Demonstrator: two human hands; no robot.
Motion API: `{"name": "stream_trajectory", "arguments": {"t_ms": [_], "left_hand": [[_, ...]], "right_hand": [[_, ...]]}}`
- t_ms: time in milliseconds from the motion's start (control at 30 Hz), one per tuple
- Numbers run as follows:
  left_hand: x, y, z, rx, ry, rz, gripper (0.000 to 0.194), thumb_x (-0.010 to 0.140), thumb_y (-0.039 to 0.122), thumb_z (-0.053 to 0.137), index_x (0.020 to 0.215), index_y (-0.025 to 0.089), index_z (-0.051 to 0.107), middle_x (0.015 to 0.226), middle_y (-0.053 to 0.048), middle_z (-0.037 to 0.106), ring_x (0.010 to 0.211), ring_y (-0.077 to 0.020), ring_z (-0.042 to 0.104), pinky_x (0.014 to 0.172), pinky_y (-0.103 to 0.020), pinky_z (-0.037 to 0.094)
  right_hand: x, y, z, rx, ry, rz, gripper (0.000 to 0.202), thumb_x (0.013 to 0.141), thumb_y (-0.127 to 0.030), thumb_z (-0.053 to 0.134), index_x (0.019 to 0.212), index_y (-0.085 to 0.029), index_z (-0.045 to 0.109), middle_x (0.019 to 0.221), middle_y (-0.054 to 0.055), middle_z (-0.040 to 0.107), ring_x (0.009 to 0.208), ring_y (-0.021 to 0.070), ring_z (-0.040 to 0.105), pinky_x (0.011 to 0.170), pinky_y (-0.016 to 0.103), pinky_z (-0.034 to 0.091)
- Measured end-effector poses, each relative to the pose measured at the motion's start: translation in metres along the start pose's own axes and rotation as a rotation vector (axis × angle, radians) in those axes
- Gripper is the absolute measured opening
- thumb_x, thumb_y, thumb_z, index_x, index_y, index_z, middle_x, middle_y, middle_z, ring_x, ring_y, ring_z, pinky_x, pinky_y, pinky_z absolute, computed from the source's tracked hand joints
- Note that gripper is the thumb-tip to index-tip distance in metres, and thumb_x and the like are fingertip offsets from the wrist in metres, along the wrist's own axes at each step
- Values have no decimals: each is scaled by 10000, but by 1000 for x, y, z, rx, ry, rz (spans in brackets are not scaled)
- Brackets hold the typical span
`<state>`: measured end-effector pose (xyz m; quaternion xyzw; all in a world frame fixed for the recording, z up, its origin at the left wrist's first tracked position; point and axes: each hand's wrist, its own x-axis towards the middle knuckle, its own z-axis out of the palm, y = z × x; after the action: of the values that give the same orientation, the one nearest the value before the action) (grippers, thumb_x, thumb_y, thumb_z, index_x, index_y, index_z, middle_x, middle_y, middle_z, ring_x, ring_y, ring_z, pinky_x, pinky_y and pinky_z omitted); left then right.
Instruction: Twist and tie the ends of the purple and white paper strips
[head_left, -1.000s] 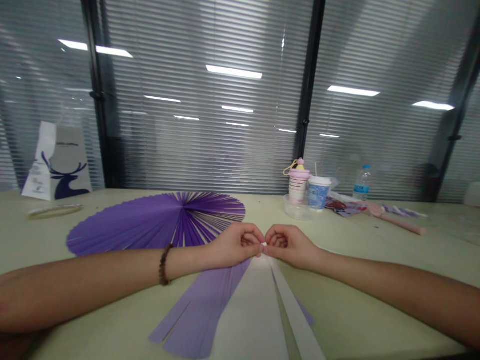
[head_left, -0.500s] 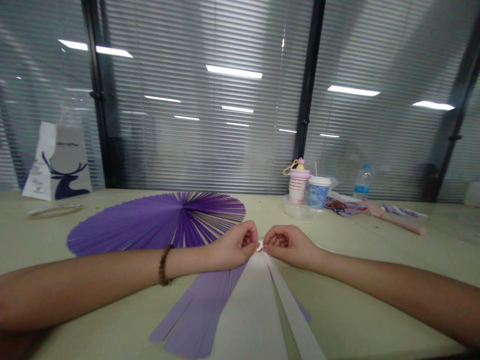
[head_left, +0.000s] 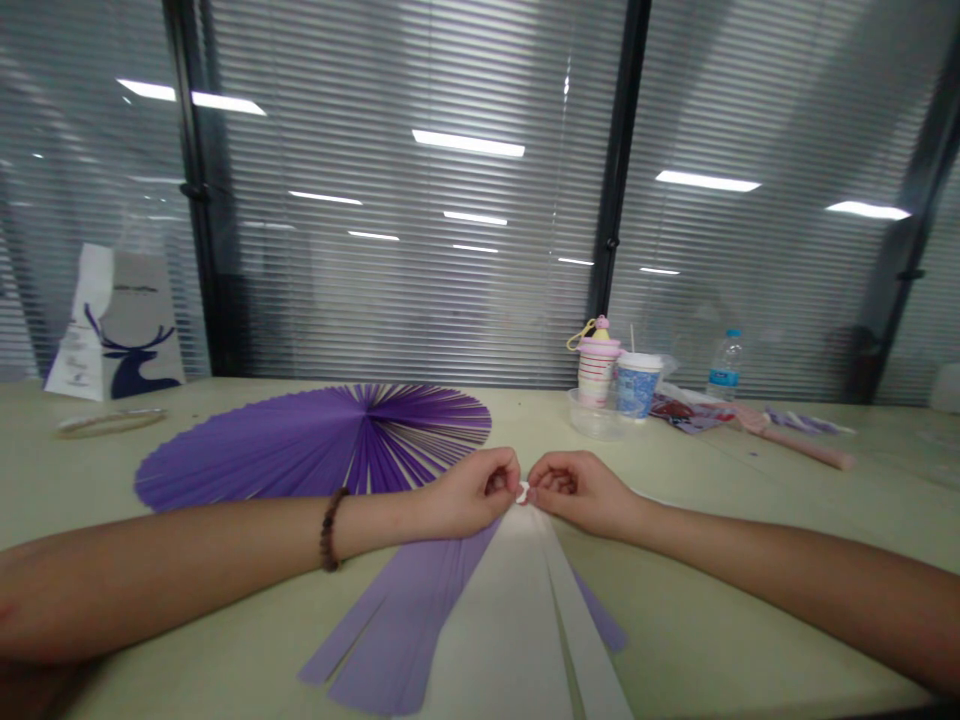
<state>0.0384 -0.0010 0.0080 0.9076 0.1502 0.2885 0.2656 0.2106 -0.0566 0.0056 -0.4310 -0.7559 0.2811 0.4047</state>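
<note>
White strips (head_left: 499,620) fan out toward me from a small white end piece (head_left: 523,492), with light purple strips (head_left: 397,620) lying beneath them and showing on both sides. My left hand (head_left: 476,490) pinches the left side of that end piece, its wrist wearing a brown bead bracelet (head_left: 330,530). From the other side my right hand (head_left: 581,492) pinches it too, fingers curled. What exactly lies between the fingertips is too small to tell fully. Behind my left forearm rests a round fan of dark purple strips (head_left: 255,445), partly hidden by the arm.
At the back stand a pink-lidded cup (head_left: 598,372) in a clear bowl (head_left: 596,418), a blue cup (head_left: 637,385) and a water bottle (head_left: 725,368). Packets and a pink roll (head_left: 810,447) lie at right. A paper bag (head_left: 124,330) and a ring (head_left: 111,422) are at left.
The narrow white strip on the right has swung left, closer to the wide white ones, showing more of the purple strip beneath. My left hand has shifted very slightly right.
</note>
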Motion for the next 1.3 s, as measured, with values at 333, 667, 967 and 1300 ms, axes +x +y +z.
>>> {"name": "stream_trajectory", "arguments": {"t_ms": [333, 667, 967, 1300], "left_hand": [[-1, 3, 2, -108, -41, -64, 102, 692, 196, 524, 746, 131, 466, 522, 65, 383, 460, -47, 347, 418, -149, 257], [-1, 2, 1, -87, -56, -49, 77, 685, 150, 509, 751, 131, 472, 554, 58, 395, 493, -49, 364, 446, -151, 278], [0, 6, 1, -123, -37, -58, 116, 695, 168, 519, 774, 128, 443, 524, 75, 353, 458, -37, 328, 416, -147, 244], [0, 6, 3, -244, -18, -58, 166, 702, 171, 532, 824, 135, 425, 559, 72, 381, 484, -36, 355, 430, -144, 265]], "right_hand": [[1, 2, 0, -7, 1, -16, 138, 694, -232, 568, 752, -107, 563, 600, -3, 528, 530, 65, 473, 487, 167, 370], [1, 6, 0, -23, -24, -41, 152, 703, -223, 557, 818, -128, 531, 634, -5, 523, 553, 67, 479, 504, 166, 375], [-1, 5, -1, -64, -23, -56, 186, 717, -268, 545, 860, -153, 511, 627, -16, 508, 540, 65, 468, 488, 161, 362], [-1, 3, 0, -50, -18, -38, 193, 717, -293, 547, 833, -143, 510, 620, -17, 503, 531, 60, 455, 480, 161, 345]]}}
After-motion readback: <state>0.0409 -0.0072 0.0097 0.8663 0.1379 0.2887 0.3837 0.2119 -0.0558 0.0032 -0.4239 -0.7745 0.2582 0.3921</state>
